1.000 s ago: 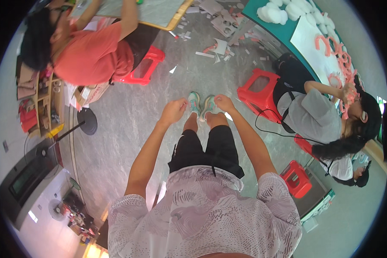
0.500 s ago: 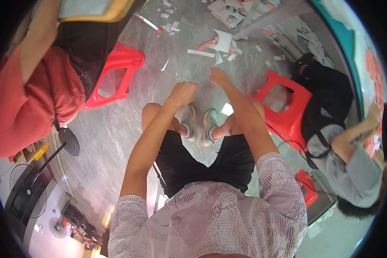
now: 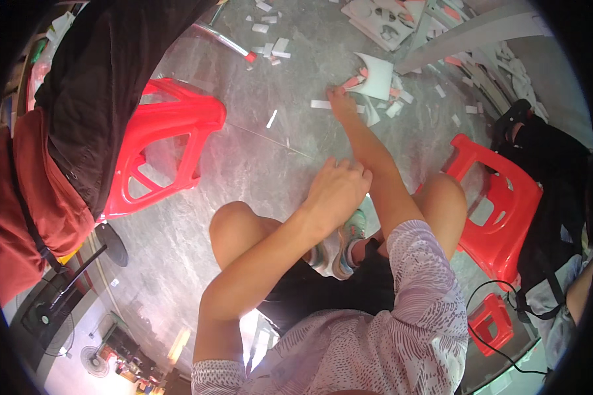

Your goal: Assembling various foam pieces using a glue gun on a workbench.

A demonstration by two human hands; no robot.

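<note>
The person squats low on the grey floor (image 3: pixel 197 164), knees bent up on both sides. The right hand (image 3: pixel 339 102) reaches far out in front, down to the floor. Its fingers touch a little pile of scraps (image 3: pixel 369 92), pink and white bits of paper or foam. A bigger white sheet piece (image 3: pixel 375 76) with a curved edge lies just beside the fingers. A thin white strip (image 3: pixel 321 104) lies flat right next to the hand. The fingers point down into the pile, but I cannot tell if they pinch a piece or only touch it.

The left hand (image 3: pixel 336 191) is closer to the body, above the knees. Its fingers are curled in together, like a loose fist. I cannot tell if anything is inside it.

Under the left hand, the person's light shoes (image 3: pixel 349 240) show between the legs.

More white bits (image 3: pixel 270 49) lie scattered on the floor farther away. A red plastic stool (image 3: pixel 158 131) stands to the left, and someone in a dark top and red clothes sits on it. Another red stool (image 3: pixel 501 210) stands to the right, near a second person in dark clothes. A small red stool (image 3: pixel 491 322) sits low on the right, with a black cable (image 3: pixel 501 293) looping by it.
</note>
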